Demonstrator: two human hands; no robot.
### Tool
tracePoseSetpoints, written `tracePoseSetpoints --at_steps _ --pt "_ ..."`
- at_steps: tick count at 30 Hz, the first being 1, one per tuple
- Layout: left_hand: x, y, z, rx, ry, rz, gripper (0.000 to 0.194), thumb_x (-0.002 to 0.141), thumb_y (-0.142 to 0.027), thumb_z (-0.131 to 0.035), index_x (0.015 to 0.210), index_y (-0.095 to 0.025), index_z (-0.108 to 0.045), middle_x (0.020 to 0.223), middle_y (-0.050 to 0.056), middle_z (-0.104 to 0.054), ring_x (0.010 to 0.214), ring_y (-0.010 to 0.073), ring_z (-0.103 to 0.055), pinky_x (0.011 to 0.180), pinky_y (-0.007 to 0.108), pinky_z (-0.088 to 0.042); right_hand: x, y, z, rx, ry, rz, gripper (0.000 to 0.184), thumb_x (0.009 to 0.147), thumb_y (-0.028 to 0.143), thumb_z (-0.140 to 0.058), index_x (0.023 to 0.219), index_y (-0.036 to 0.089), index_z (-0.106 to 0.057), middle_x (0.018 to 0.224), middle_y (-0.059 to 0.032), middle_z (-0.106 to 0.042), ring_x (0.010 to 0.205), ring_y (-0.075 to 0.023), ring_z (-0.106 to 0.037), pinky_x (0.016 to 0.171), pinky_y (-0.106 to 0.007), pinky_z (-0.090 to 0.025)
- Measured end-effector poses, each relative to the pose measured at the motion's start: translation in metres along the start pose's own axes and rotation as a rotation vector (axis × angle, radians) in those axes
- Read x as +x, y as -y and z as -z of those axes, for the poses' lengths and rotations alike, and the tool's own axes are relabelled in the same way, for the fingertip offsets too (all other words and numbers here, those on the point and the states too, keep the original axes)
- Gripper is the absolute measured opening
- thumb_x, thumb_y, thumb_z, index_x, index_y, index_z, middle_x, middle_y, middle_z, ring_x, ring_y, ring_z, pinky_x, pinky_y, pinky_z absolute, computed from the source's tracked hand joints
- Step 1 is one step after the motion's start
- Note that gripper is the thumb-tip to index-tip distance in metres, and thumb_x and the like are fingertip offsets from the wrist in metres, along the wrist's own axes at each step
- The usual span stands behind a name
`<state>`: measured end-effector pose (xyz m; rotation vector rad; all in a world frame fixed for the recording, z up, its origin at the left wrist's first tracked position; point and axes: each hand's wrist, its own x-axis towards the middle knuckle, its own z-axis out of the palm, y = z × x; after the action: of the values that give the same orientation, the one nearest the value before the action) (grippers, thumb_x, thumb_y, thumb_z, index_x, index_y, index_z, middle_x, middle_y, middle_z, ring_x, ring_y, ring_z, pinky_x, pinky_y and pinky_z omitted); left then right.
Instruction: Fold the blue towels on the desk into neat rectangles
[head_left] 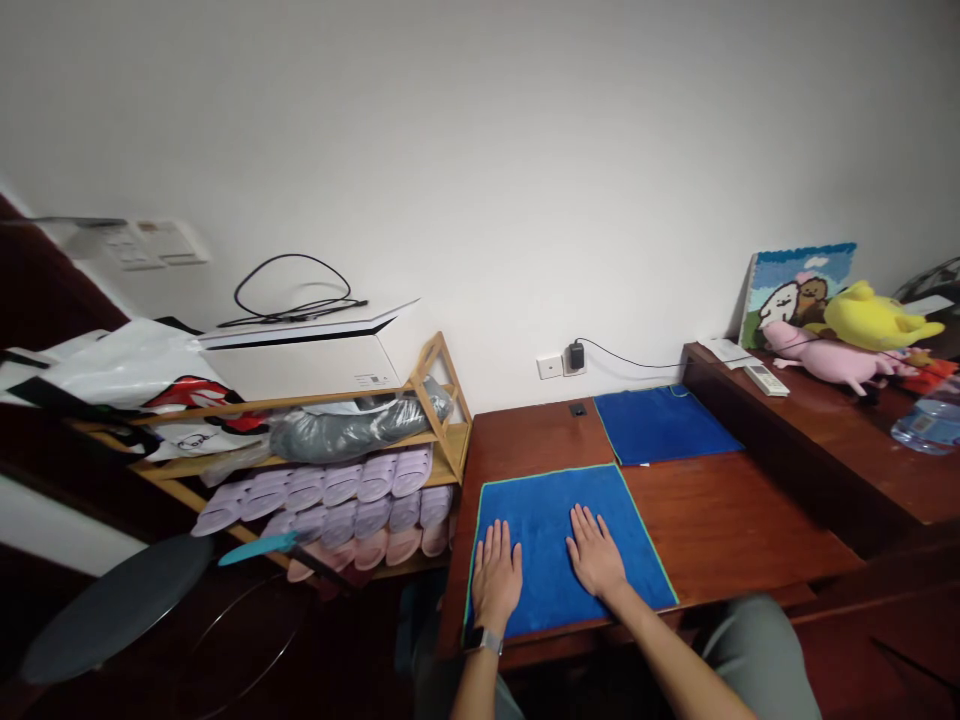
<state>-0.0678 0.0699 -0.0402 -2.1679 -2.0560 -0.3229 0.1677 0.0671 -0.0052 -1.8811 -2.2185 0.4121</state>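
A blue cloth [547,520] with a green edge is spread flat near the front of the brown wooden desk [720,510]. My left hand [496,575] lies palm down on its left part, fingers stretched out, with a watch on the wrist. On the cloth's right part rests my right hand [596,555], also flat, its fingers slightly apart. Neither hand grips anything. Behind and to the right, a second blue cloth [664,428] lies against the back of the desk.
Left of the desk stands a wooden rack [442,420] holding several slippers [341,485], with a white box [315,355] on top. A raised ledge [825,430] on the right carries plush toys [870,315], a remote control [766,380] and a plastic bottle [930,425]. A dark round stool [120,610] stands at left.
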Motion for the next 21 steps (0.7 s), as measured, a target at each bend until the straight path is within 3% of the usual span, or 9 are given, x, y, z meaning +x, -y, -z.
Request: tracePoseSetpoints --at_steps 6,11,13,16,21 --pt "0.006 -0.01 0.003 -0.018 -0.007 -0.016 0.057 0.107 -0.033 -0.028 0.159 -0.015 -0.042 0.165 0.012 -0.042 0.154 0.0257 -0.037 0.127 0.049 -0.032 0.001 0.0 -0.002 -0.017 0.008 0.0 0.067 0.107 0.042 -0.019 0.166 0.012 -0.023 0.172 -0.0084 -0.018 0.161 -0.0222 -0.014 0.131 -0.045 -0.008" --pt "0.018 -0.047 0.007 -0.111 0.024 -0.277 0.056 0.109 -0.036 -0.026 0.161 -0.02 -0.037 0.167 0.007 -0.039 0.156 0.0223 -0.034 0.127 0.047 -0.033 0.001 0.001 -0.002 -0.01 -0.007 0.009 0.066 0.106 0.043 -0.02 0.165 0.013 -0.025 0.172 -0.0083 -0.022 0.161 -0.0228 -0.016 0.131 -0.046 -0.01" --pt "0.02 -0.059 0.005 -0.124 0.065 -0.322 0.057 0.109 -0.037 -0.027 0.162 -0.02 -0.035 0.167 0.007 -0.038 0.156 0.0224 -0.035 0.127 0.047 -0.033 0.001 0.001 0.0 -0.012 0.001 0.011 0.067 0.106 0.043 -0.02 0.165 0.013 -0.025 0.172 -0.0083 -0.022 0.161 -0.023 -0.015 0.131 -0.046 -0.009" --pt "0.02 -0.063 -0.002 -0.112 0.067 -0.288 0.057 0.109 -0.038 -0.028 0.163 -0.022 -0.031 0.168 0.007 -0.037 0.156 0.024 -0.034 0.127 0.05 -0.032 0.0 0.001 0.001 -0.012 0.005 0.014 0.067 0.106 0.043 -0.019 0.165 0.012 -0.025 0.172 -0.0081 -0.02 0.161 -0.0232 -0.015 0.131 -0.045 -0.009" --pt "0.02 -0.043 -0.006 -0.087 0.039 -0.169 0.058 0.108 -0.039 -0.028 0.164 -0.023 -0.03 0.167 0.008 -0.038 0.155 0.0265 -0.036 0.126 0.052 -0.033 0.0 0.001 0.002 -0.006 -0.001 0.002 0.067 0.107 0.044 -0.017 0.166 0.013 -0.024 0.172 -0.0067 -0.019 0.161 -0.0228 -0.015 0.131 -0.045 -0.01"
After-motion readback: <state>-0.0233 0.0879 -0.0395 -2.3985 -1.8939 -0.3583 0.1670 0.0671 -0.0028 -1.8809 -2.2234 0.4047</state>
